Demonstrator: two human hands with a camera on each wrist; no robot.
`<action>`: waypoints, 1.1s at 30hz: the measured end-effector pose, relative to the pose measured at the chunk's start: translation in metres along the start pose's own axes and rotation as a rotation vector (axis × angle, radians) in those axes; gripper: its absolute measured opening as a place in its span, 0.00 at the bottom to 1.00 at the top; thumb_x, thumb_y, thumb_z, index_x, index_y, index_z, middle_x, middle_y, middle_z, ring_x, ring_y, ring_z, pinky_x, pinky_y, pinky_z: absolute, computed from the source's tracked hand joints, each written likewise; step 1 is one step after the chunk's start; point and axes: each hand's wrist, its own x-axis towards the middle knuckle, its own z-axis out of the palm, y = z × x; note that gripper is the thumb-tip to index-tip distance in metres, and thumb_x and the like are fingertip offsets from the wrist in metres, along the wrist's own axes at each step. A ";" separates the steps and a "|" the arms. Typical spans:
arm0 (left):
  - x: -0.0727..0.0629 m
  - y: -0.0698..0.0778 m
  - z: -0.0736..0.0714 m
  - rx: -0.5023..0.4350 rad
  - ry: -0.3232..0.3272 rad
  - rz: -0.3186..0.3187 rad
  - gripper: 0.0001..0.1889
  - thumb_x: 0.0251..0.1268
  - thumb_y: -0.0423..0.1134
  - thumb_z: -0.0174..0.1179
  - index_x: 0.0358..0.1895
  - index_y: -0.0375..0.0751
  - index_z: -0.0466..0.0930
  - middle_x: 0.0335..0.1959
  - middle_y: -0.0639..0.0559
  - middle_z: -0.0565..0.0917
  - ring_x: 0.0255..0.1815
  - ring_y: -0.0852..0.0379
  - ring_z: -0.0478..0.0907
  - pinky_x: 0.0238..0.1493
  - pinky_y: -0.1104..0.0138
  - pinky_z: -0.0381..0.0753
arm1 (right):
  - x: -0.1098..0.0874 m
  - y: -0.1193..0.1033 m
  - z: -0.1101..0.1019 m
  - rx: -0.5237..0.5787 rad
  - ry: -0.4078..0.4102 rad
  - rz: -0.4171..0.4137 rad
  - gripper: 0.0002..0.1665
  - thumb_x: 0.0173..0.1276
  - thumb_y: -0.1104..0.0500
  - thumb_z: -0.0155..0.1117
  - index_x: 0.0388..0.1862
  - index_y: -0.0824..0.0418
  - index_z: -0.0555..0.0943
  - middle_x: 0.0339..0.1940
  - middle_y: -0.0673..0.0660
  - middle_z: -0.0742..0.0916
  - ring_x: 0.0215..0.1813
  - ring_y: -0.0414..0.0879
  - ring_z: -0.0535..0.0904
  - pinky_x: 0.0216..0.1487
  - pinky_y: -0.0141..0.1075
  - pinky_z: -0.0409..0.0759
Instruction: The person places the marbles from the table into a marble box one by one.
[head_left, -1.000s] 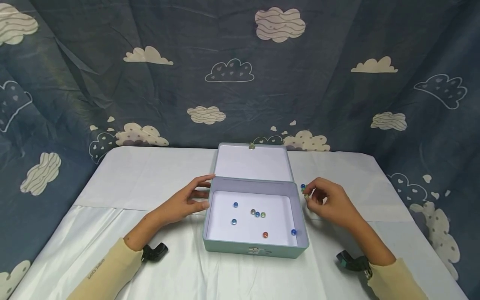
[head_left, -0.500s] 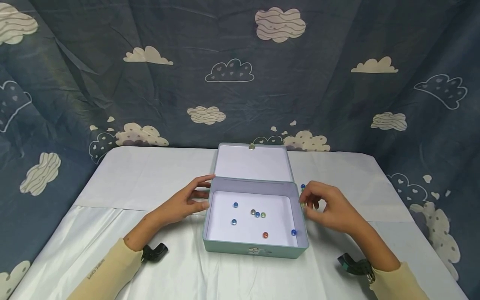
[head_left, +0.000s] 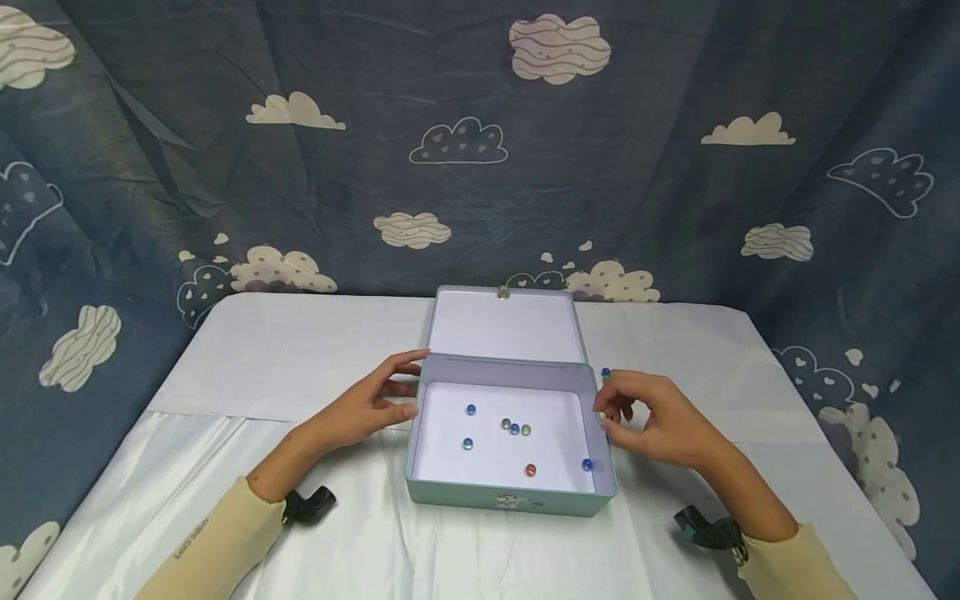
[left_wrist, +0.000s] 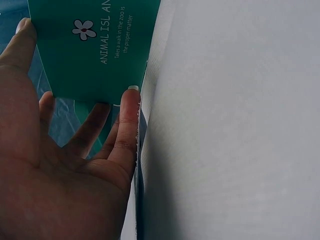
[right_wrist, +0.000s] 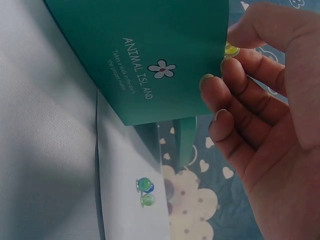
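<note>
Green-walled and hinged, the box (head_left: 457, 492) stood low-centre in the head view, lid (head_left: 506, 325) laid back. The right hand (head_left: 658, 418), the nearer one, pinched a yellow marble (right_wrist: 231, 49) between thumb and forefinger at the box's right rim. The interior lay just leftward of those fingers; whether marble and rim touched, I could not tell. The left hand (head_left: 372, 398), fingers extended, touched the left wall. Inside were seven marbles (head_left: 514, 429); three loose marbles (right_wrist: 148, 200) showed lower centre in the right wrist view.
</note>
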 end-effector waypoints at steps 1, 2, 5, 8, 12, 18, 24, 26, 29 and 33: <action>0.000 0.000 0.000 0.001 0.000 0.001 0.40 0.79 0.43 0.65 0.85 0.67 0.54 0.78 0.42 0.66 0.74 0.40 0.74 0.62 0.55 0.83 | 0.000 0.000 0.000 -0.004 0.000 0.000 0.22 0.58 0.71 0.78 0.40 0.45 0.85 0.35 0.38 0.84 0.34 0.39 0.79 0.37 0.37 0.83; 0.000 0.000 0.000 0.003 0.001 0.002 0.40 0.79 0.43 0.65 0.85 0.67 0.54 0.78 0.42 0.66 0.74 0.40 0.74 0.62 0.54 0.83 | 0.000 0.000 -0.001 -0.007 0.001 -0.002 0.22 0.57 0.71 0.78 0.40 0.46 0.85 0.35 0.38 0.84 0.34 0.39 0.79 0.37 0.37 0.83; 0.000 0.000 0.000 0.003 0.001 0.002 0.40 0.79 0.43 0.65 0.85 0.67 0.54 0.78 0.43 0.66 0.74 0.40 0.74 0.62 0.55 0.83 | 0.000 0.001 -0.001 -0.013 0.003 -0.007 0.22 0.57 0.71 0.79 0.42 0.46 0.85 0.35 0.39 0.84 0.35 0.40 0.79 0.37 0.36 0.83; 0.000 0.000 0.000 -0.004 -0.002 -0.001 0.40 0.79 0.43 0.65 0.85 0.66 0.54 0.78 0.43 0.66 0.74 0.40 0.74 0.62 0.56 0.83 | -0.001 0.003 -0.001 -0.012 0.012 0.002 0.22 0.59 0.70 0.79 0.43 0.45 0.85 0.35 0.39 0.84 0.35 0.40 0.80 0.36 0.35 0.83; 0.000 0.001 0.000 -0.006 -0.001 -0.004 0.41 0.79 0.42 0.65 0.85 0.66 0.54 0.78 0.43 0.66 0.74 0.40 0.74 0.62 0.57 0.83 | -0.001 0.009 -0.002 -0.021 0.036 0.042 0.18 0.62 0.69 0.77 0.45 0.50 0.86 0.35 0.40 0.84 0.35 0.41 0.80 0.37 0.35 0.84; 0.000 0.001 0.000 -0.003 0.002 -0.001 0.40 0.79 0.42 0.65 0.85 0.67 0.54 0.78 0.43 0.66 0.74 0.40 0.74 0.62 0.57 0.83 | -0.002 0.023 -0.002 -0.062 0.113 0.100 0.17 0.63 0.71 0.74 0.49 0.57 0.86 0.35 0.42 0.84 0.34 0.39 0.79 0.35 0.35 0.83; -0.001 0.000 0.001 -0.006 0.000 -0.004 0.40 0.79 0.42 0.65 0.85 0.66 0.54 0.78 0.43 0.66 0.74 0.40 0.74 0.62 0.58 0.83 | -0.005 0.037 -0.001 -0.075 0.161 0.134 0.16 0.64 0.71 0.74 0.49 0.58 0.86 0.38 0.48 0.86 0.33 0.41 0.79 0.31 0.34 0.80; -0.001 0.000 0.002 -0.002 0.002 -0.007 0.40 0.78 0.42 0.65 0.85 0.66 0.54 0.78 0.43 0.66 0.74 0.40 0.74 0.62 0.57 0.83 | -0.006 0.041 -0.001 -0.102 0.167 0.147 0.17 0.64 0.71 0.75 0.50 0.58 0.86 0.40 0.51 0.87 0.32 0.43 0.78 0.30 0.33 0.79; -0.001 -0.001 0.002 0.007 0.007 -0.006 0.40 0.79 0.43 0.65 0.85 0.67 0.54 0.78 0.43 0.66 0.74 0.40 0.74 0.62 0.57 0.83 | -0.007 0.045 -0.001 -0.160 0.173 0.174 0.17 0.65 0.69 0.75 0.51 0.59 0.86 0.44 0.55 0.87 0.32 0.45 0.78 0.31 0.33 0.78; -0.001 0.000 0.001 0.007 0.010 -0.008 0.40 0.78 0.43 0.66 0.85 0.67 0.54 0.78 0.43 0.66 0.74 0.40 0.74 0.62 0.56 0.83 | -0.007 0.050 0.000 -0.215 0.169 0.221 0.17 0.66 0.67 0.75 0.53 0.61 0.86 0.46 0.57 0.85 0.32 0.46 0.77 0.31 0.32 0.77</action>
